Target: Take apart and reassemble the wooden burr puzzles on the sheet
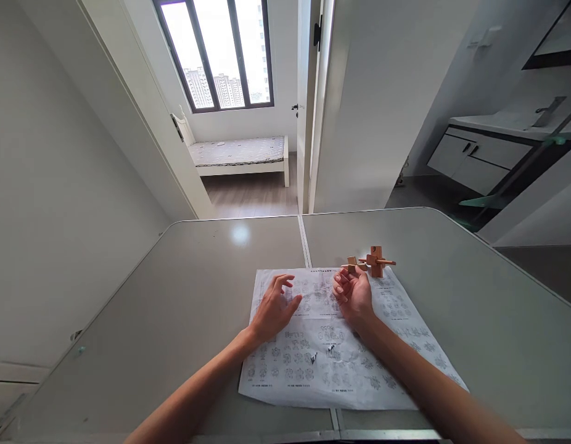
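Note:
My left hand [277, 310] hovers over or rests on the left part of a printed paper sheet [304, 391], fingers apart and nothing in them. Farther right, my right hand [354, 299] has its fingers curled, with the fingertips at a small wooden puzzle piece [352, 261]. Part of that piece is hidden behind the fingers. Just right of it stands a cross-shaped wooden assembly [375, 261] with a dark mark on its upper block and a stick passing through sideways. It sits at the sheet's far right edge.
The sheet, covered in small diagrams and torn in two spots, lies across the seam of a grey table [197, 296]. Beyond the table, a doorway with a white door [305, 123] leads to a bed [242, 151]. A sink cabinet [480, 157] stands at right.

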A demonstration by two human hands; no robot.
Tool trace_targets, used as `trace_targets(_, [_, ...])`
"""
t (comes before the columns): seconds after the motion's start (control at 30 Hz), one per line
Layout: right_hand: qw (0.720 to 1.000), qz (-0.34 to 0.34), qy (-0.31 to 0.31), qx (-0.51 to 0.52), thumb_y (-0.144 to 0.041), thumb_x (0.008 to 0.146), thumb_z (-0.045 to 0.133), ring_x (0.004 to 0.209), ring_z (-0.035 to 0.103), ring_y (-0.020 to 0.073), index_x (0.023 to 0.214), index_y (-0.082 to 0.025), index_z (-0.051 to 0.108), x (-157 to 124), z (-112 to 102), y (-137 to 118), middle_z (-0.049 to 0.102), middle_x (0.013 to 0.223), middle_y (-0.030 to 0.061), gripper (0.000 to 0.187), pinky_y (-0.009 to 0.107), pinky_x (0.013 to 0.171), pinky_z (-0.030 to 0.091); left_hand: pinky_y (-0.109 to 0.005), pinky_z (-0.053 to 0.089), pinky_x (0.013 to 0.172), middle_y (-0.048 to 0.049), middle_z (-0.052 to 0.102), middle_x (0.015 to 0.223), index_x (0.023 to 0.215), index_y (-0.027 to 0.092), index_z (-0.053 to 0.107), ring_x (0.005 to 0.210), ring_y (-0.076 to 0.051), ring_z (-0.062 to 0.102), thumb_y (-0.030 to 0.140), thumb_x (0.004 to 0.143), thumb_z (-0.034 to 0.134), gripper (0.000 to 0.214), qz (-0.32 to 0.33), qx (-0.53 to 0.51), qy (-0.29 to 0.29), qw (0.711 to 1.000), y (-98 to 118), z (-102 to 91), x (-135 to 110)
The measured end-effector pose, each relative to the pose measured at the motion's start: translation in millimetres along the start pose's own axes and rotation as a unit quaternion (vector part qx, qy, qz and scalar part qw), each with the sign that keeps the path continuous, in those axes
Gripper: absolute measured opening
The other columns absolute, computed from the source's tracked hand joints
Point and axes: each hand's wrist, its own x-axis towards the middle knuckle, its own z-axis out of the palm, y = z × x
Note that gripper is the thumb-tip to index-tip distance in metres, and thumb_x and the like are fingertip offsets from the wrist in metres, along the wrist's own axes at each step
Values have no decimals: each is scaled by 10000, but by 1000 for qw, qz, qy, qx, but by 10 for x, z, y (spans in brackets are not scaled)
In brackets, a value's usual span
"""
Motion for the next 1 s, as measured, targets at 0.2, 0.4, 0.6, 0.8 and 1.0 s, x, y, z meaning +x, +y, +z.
trace_targets(0.2, [985, 5, -102, -139, -602, 914, 582, 405, 435, 90, 811, -236, 516, -153, 152, 109, 534, 632, -59, 385, 197, 317, 271, -461, 541, 1014, -78, 648, 1263, 1252, 259, 560, 1135, -243, 658, 273, 960, 616, 298, -11, 2, -19, 1000, 52, -9, 15])
trace_targets(0.4, [908, -38, -239, -341, -470, 941, 677, 441, 487, 105, 785, -214, 614, -357, 263, 210, 599, 557, -51, 306, 236, 474, 394, -356, 566, 813, -48, 688, 1092, 1078, 247, 654, 896, -191, 666, 308, 985, 564, 144, -5, 1, -43, 999, 116, -37, 13])
trace_targets(0.6, [832, -97, -283, -467, -359, 938, 675, 516, 528, 125, 755, -222, 624, -431, 289, 204, 629, 628, -35, 234, 259, 555, 412, -283, 514, 668, -9, 722, 918, 1011, 230, 666, 698, -141, 605, 219, 937, 544, 143, 9, -20, -92, 996, 111, -41, 3])
trace_targets(0.8, [794, -129, -291, -518, -320, 976, 583, 532, 512, 133, 749, -231, 568, -430, 294, 187, 606, 624, -37, 244, 267, 590, 416, -284, 535, 718, 4, 754, 933, 1011, 244, 664, 780, -158, 674, 196, 940, 535, 154, 16, -19, -99, 995, 114, -38, 2])
trace_targets(1.0, [776, -147, -290, -540, -284, 978, 549, 548, 507, 137, 754, -230, 554, -426, 285, 194, 592, 628, -39, 231, 274, 607, 412, -294, 541, 756, -12, 766, 981, 1001, 244, 664, 867, -182, 698, 180, 928, 537, 160, 25, -7, -99, 995, 97, -34, 2])
